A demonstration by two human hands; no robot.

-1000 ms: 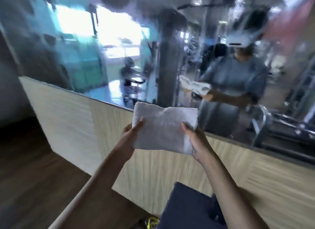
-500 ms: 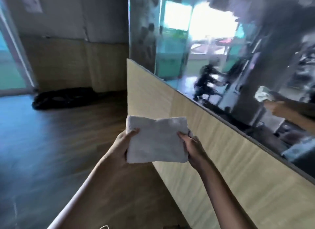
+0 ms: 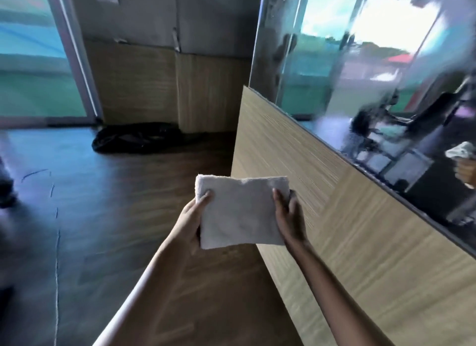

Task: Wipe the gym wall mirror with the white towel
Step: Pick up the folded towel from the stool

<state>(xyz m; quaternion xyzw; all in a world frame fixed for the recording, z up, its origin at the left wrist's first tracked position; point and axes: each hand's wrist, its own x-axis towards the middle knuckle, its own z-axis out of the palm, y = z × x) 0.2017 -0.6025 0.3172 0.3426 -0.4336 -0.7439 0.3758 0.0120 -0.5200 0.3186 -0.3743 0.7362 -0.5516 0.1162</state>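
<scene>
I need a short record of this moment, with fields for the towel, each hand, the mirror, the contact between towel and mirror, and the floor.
towel: white, folded flat, held in the air between both hands
left hand: grips the towel's left edge, thumb on the near face
right hand: grips the towel's right edge
mirror: on the right, above a pale wood panel; the reflection looks blurred
contact: towel and mirror are apart; wiping not yet begun
floor: dark wood; a black bag lies at the far end
</scene>
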